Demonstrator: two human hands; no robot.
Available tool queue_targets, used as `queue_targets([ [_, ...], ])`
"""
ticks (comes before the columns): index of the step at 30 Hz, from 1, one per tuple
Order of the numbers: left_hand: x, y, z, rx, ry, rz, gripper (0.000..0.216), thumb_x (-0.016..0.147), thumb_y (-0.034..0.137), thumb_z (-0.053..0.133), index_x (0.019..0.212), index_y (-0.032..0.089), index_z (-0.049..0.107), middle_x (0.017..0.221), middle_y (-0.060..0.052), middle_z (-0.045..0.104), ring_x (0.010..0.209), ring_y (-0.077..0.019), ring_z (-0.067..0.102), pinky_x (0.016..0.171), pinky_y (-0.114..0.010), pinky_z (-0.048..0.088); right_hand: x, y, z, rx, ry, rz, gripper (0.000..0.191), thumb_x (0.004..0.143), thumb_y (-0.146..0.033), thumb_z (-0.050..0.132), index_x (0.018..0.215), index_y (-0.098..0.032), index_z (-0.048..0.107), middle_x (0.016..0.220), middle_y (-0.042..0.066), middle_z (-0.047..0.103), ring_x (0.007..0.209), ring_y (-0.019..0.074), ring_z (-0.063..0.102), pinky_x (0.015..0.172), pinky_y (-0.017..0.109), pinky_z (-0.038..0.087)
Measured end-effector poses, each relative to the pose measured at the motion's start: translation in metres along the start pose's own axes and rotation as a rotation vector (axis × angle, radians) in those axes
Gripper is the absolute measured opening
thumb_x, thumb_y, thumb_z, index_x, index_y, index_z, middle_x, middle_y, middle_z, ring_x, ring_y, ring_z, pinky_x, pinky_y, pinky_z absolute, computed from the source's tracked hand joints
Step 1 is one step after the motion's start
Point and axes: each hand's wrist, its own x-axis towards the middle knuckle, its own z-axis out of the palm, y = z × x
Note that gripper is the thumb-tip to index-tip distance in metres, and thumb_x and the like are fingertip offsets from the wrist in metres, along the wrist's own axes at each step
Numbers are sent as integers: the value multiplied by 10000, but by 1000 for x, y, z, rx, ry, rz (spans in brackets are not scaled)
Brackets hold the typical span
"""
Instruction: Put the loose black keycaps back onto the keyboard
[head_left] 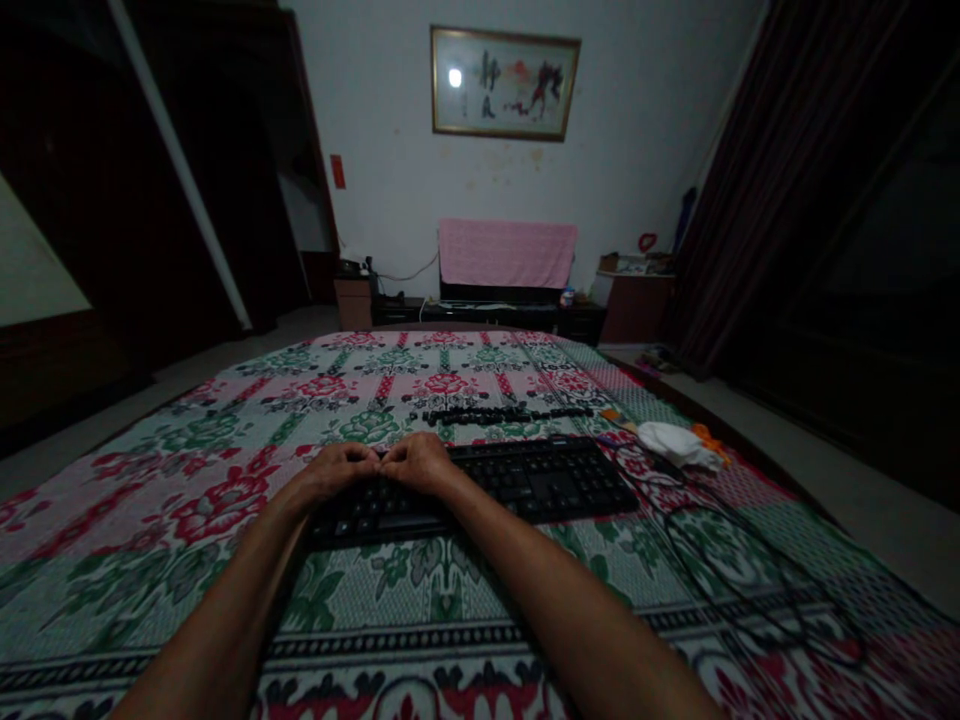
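Keyboard point(517, 480), lower centre, beneath left hand point(339, 468) and right hand point(420, 463), both pinched, contents indiscernible; gentle, level force seems best.

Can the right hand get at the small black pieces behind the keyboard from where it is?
Probably yes: the small black pieces lie on the patterned cloth just past the keyboard, with nothing tall seen between them and the right hand. It is at the keyboard beside the left hand, though.

Keyboard point(559, 482) partly hidden beneath right hand point(417, 463)
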Motion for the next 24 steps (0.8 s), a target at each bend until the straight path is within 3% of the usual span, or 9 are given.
queue_targets([
  [5, 2, -5, 0, 35, -12, 50, 295, 573, 425, 595, 698, 160, 631, 660, 19, 603, 647, -145, 518, 591, -223, 383, 4, -5, 1, -33, -45, 88, 249, 670, -466, 577, 753, -269, 704, 767, -27, 692, 735, 121, 600, 589, 187, 382],
  [12, 1, -5, 1, 16, 38, 34, 325, 527, 448, 637, 672, 158, 620, 626, 23, 592, 635, -148, 516, 588, -230, 389, -6, -6, 4, -87, 21, -24, 252, 737, -398, 512, 837, -258, 696, 829, 7, 689, 784, 141, 597, 648, 216, 397],
  [19, -7, -11, -5, -98, -12, 127, 392, 632, 503, 578, 827, 173, 662, 866, -20, 653, 857, -199, 552, 760, -282, 417, -8, 0, 1, -145, 44, -163, 268, 754, -262, 475, 918, -244, 685, 902, 18, 681, 863, 147, 586, 745, 222, 403],
  [24, -1, -20, -5, -184, -13, 181, 329, 580, 446, 649, 776, 182, 671, 941, -36, 660, 943, -220, 555, 888, -334, 378, -8, -1, 2, -175, 52, -168, 283, 763, -276, 468, 960, -260, 671, 935, 13, 675, 891, 150, 579, 768, 229, 400],
])
